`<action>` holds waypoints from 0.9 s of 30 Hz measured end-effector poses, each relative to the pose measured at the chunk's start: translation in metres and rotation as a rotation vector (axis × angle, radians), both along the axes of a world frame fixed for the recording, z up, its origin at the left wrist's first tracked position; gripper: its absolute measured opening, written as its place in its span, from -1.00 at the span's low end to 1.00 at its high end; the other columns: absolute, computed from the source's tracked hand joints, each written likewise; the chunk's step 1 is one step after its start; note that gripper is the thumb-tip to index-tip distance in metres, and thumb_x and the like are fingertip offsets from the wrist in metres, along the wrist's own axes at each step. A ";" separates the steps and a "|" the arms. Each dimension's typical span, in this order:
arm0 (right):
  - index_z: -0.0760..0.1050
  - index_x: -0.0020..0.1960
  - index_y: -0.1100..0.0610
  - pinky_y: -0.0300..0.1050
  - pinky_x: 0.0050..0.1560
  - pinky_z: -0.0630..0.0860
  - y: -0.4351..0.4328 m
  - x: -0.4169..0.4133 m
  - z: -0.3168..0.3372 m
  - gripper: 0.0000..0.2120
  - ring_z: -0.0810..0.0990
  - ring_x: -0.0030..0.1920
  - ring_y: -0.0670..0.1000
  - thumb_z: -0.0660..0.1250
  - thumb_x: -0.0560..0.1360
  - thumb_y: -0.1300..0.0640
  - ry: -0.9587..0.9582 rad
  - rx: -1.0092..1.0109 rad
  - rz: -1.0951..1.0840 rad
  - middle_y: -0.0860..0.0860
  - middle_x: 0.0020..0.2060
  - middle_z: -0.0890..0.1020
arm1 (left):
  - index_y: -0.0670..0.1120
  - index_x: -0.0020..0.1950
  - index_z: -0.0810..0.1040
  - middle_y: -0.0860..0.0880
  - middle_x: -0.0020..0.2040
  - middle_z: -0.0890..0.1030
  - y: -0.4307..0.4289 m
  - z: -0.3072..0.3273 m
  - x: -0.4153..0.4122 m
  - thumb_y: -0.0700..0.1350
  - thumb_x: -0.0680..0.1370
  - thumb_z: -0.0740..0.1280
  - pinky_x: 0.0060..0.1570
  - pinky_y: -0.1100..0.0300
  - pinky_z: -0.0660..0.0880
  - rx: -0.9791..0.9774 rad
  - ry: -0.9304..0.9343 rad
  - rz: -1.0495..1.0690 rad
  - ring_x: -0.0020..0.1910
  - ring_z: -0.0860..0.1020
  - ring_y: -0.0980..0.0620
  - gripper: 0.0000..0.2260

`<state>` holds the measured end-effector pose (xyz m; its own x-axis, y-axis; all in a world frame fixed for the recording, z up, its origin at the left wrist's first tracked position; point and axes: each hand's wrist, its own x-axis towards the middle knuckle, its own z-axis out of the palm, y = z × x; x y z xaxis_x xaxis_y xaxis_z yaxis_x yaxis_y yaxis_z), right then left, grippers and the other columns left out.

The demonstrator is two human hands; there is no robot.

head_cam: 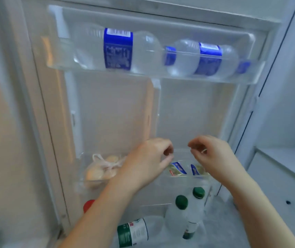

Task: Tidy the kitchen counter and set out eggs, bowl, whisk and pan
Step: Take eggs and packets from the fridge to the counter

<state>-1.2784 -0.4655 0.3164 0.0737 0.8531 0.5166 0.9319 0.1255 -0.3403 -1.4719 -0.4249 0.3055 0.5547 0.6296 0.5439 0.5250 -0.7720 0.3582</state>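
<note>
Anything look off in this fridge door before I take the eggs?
No spill or damage shows. One green-labelled bottle lies on its side at the bottom, beside upright bottles; the eggs sit in a knotted bag.

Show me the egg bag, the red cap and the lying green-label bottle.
Egg bag (93, 174): head view, on an egg inside the plastic.
Red cap (88, 205): head view, its visible side.
Lying green-label bottle (134, 231): head view, middle of its label.

Open room between the clear plastic upper door shelf (153, 76) and the clear middle door bin (180, 150). Above, blocked by two lying blue-labelled water bottles (118, 49); below, crowded with upright green-capped clear bottles (177, 217).
</note>
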 end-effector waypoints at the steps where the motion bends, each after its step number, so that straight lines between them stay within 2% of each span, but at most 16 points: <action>1: 0.60 -0.04 0.04 -0.21 -0.05 0.46 -0.001 0.005 0.001 -0.84 0.59 -0.15 -0.04 0.38 0.45 0.25 -0.025 -0.065 -0.022 -0.06 -0.19 0.61 | -0.04 -0.03 0.53 0.04 -0.08 0.58 0.004 -0.001 0.006 -0.06 0.52 0.34 -0.02 0.08 0.46 -0.011 0.041 -0.015 -0.11 0.50 0.06 -0.92; 4: 0.56 0.07 0.01 -0.17 0.04 0.50 -0.003 0.015 0.005 -0.79 0.59 -0.03 -0.04 0.39 0.45 0.18 -0.085 -0.263 -0.060 -0.06 -0.07 0.62 | -0.04 0.06 0.53 0.02 0.02 0.58 0.011 -0.001 0.020 0.00 0.51 0.35 0.03 0.07 0.48 -0.069 0.158 -0.009 0.00 0.52 0.01 -0.82; 7: 0.49 0.22 -0.02 -0.12 0.11 0.51 -0.002 0.020 0.009 -0.63 0.55 0.04 -0.05 0.44 0.44 0.09 -0.133 -0.447 -0.068 -0.06 0.04 0.59 | -0.01 0.13 0.51 0.02 0.09 0.56 0.015 -0.002 0.029 0.08 0.49 0.36 0.06 0.07 0.48 -0.144 0.252 0.018 0.06 0.51 0.00 -0.72; 10: 0.43 0.32 -0.05 -0.11 0.15 0.50 0.001 0.020 0.013 -0.52 0.54 0.08 -0.05 0.45 0.44 0.02 -0.186 -0.557 -0.046 -0.08 0.07 0.56 | 0.01 0.18 0.49 0.00 0.13 0.55 0.018 -0.002 0.034 0.12 0.45 0.39 0.06 0.07 0.49 -0.208 0.338 0.044 0.11 0.51 -0.02 -0.63; 14: 0.38 0.39 -0.04 -0.16 0.16 0.49 0.004 0.015 0.019 -0.49 0.57 0.10 -0.05 0.42 0.47 0.02 -0.253 -0.692 -0.003 -0.03 0.19 0.58 | 0.00 0.23 0.49 -0.02 0.15 0.56 0.017 0.003 0.039 0.09 0.43 0.43 0.04 0.10 0.51 -0.260 0.396 0.056 0.10 0.53 -0.05 -0.59; 18: 0.39 0.38 -0.02 -0.23 0.05 0.46 0.004 0.010 0.025 -0.49 0.53 0.00 -0.07 0.42 0.47 0.01 -0.301 -0.734 -0.015 -0.04 0.15 0.60 | -0.08 0.18 0.53 -0.08 0.08 0.60 0.015 0.005 0.045 -0.04 0.40 0.44 -0.03 0.08 0.56 -0.251 0.461 0.094 0.02 0.57 -0.10 -0.62; 23: 0.55 0.20 0.02 -0.20 -0.12 0.45 0.002 0.007 0.025 -0.66 0.51 -0.11 -0.03 0.42 0.44 0.00 -0.356 -0.705 -0.010 -0.12 -0.16 0.54 | -0.14 0.12 0.58 -0.12 0.04 0.61 0.015 0.004 0.048 -0.10 0.40 0.43 -0.05 0.07 0.58 -0.265 0.473 0.102 -0.04 0.60 -0.13 -0.68; 25: 0.58 0.13 0.05 -0.12 -0.10 0.50 0.001 0.007 0.024 -0.71 0.53 -0.11 0.03 0.41 0.45 -0.02 -0.355 -0.701 -0.008 -0.06 -0.13 0.59 | -0.16 0.06 0.61 -0.14 0.00 0.62 0.015 0.004 0.049 -0.12 0.42 0.43 -0.08 0.09 0.58 -0.274 0.482 0.092 -0.07 0.60 -0.14 -0.76; 27: 0.58 0.06 0.11 -0.12 -0.19 0.45 -0.001 0.008 0.023 -0.75 0.49 -0.19 0.03 0.39 0.47 -0.02 -0.360 -0.690 -0.009 0.00 -0.15 0.59 | -0.16 0.01 0.62 -0.14 -0.03 0.62 0.015 0.005 0.049 -0.15 0.44 0.42 -0.15 0.12 0.53 -0.278 0.496 0.087 -0.10 0.60 -0.14 -0.82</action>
